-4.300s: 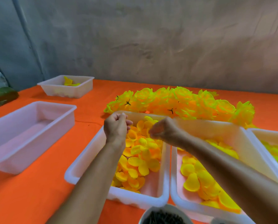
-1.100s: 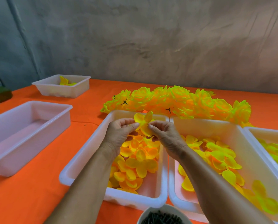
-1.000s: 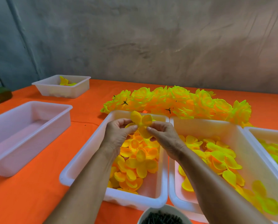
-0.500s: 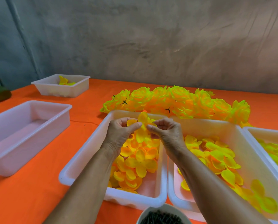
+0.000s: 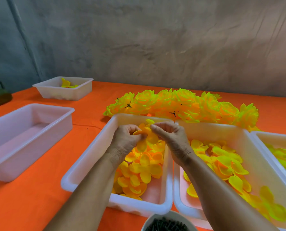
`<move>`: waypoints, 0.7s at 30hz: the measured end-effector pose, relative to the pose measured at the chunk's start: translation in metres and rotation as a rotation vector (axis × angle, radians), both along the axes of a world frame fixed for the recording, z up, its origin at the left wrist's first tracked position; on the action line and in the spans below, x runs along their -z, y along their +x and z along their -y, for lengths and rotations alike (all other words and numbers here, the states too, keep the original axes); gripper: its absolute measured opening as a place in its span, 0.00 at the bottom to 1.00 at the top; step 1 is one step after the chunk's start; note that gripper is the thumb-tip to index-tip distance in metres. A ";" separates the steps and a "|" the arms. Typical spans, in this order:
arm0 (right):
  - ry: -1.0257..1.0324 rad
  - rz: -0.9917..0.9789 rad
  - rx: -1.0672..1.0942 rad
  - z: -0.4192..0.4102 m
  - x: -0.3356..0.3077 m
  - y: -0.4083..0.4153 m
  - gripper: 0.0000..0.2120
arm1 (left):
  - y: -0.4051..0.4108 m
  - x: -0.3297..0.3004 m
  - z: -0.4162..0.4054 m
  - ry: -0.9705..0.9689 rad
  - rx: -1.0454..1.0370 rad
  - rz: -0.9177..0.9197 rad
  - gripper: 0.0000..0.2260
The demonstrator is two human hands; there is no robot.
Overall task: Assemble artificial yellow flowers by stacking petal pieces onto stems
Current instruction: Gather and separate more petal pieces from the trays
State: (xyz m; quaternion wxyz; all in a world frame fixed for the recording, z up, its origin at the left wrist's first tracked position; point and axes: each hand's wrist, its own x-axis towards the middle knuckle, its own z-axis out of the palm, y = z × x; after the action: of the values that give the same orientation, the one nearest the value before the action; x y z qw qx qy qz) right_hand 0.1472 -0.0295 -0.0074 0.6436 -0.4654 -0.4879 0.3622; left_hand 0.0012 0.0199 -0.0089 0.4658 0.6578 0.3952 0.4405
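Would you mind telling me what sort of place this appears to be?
Probably a small craft workshop for hand assembly of artificial flowers: white tubs of loose yellow petal pieces, a row of finished yellow flowers behind, and a bowl of dark stems on an orange-covered table.

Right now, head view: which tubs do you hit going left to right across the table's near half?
Empty white tub → tub of small orange-yellow petals → tub of larger yellow petals → tub at the right edge.
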 end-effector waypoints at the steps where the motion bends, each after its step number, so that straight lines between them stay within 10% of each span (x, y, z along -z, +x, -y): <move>1: -0.005 0.007 0.002 0.000 0.000 0.001 0.11 | 0.000 0.001 0.000 0.002 -0.017 -0.008 0.11; 14: -0.025 0.096 0.066 -0.001 0.002 -0.004 0.14 | 0.002 -0.004 0.009 -0.041 0.119 0.018 0.06; 21: -0.020 0.106 0.021 -0.005 0.004 -0.003 0.07 | 0.004 -0.007 0.008 -0.085 0.063 0.047 0.24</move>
State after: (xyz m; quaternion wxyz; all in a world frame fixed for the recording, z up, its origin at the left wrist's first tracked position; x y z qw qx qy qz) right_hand 0.1441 -0.0247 -0.0115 0.6159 -0.4956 -0.5127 0.3350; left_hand 0.0054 0.0115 -0.0018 0.5164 0.6389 0.3816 0.4237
